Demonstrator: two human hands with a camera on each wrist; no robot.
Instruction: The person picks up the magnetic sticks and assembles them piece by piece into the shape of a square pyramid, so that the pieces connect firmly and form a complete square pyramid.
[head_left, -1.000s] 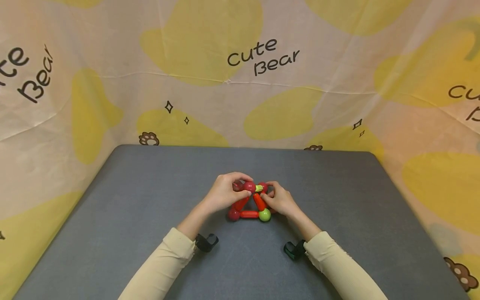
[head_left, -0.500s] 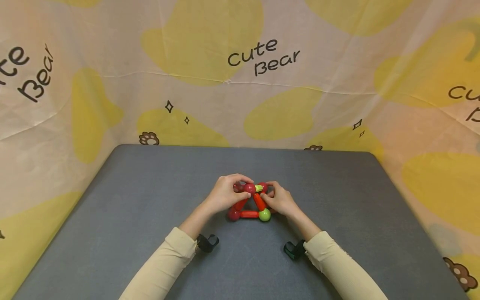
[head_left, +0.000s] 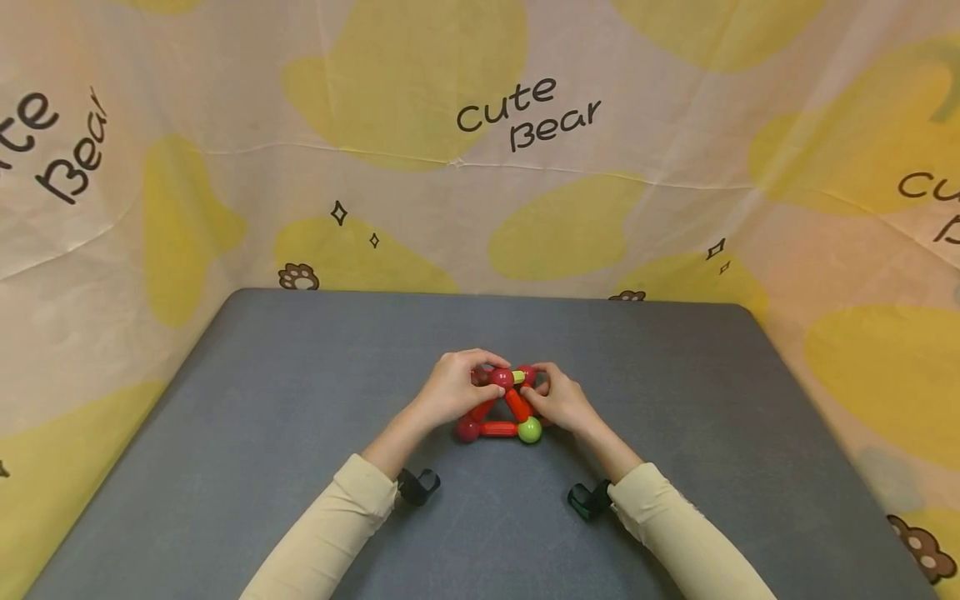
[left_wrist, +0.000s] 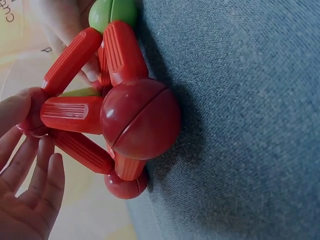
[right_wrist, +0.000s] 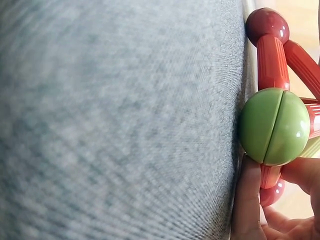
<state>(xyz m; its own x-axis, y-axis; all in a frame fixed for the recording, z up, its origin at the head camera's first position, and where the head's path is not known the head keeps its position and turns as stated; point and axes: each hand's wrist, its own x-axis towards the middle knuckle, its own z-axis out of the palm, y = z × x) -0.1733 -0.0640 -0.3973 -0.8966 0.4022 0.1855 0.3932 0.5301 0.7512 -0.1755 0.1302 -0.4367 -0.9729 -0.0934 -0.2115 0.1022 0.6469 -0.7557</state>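
A frame of red magnetic rods and balls (head_left: pixel 498 429) stands on the grey table. My left hand (head_left: pixel 450 387) pinches the red ball (head_left: pixel 502 380) at its top between thumb and fingers. In the left wrist view several red rods (left_wrist: pixel 72 114) meet at this top ball (left_wrist: pixel 34 112). My right hand (head_left: pixel 562 404) holds the frame's right side, its fingers about a red rod (right_wrist: pixel 270 176) behind the green ball (right_wrist: pixel 274 127). A yellow-green rod (head_left: pixel 518 377) runs from the top ball to another red ball (head_left: pixel 528 374) near my right fingertips. My hands hide part of the frame.
The grey table (head_left: pixel 300 358) extends around the frame on all sides. A printed cloth (head_left: pixel 405 192) hangs behind it and along both sides. Dark straps (head_left: pixel 418 486) sit at both wrists.
My left hand has shifted slightly right and toward me with the top red ball. The ball now meets the front right red rod's upper end. My right hand stays put.
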